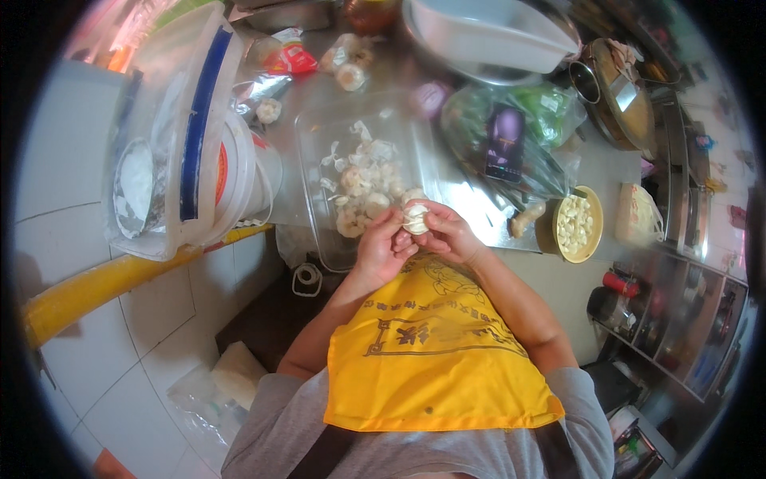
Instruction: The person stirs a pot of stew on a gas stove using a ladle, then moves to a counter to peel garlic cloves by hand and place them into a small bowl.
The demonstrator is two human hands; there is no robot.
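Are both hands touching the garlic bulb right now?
Touching. The head view shows the left hand and right hand pinching the garlic bulb between their fingertips.

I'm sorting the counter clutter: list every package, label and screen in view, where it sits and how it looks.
Phone: on the green-filled bag, dark screen glowing purple.
Clear bag of greens: right of the glass dish.
Foil packet: counter's far left, silver with a red label.
White tub: left of the dish, orange label.
Apron: yellow, dark print.
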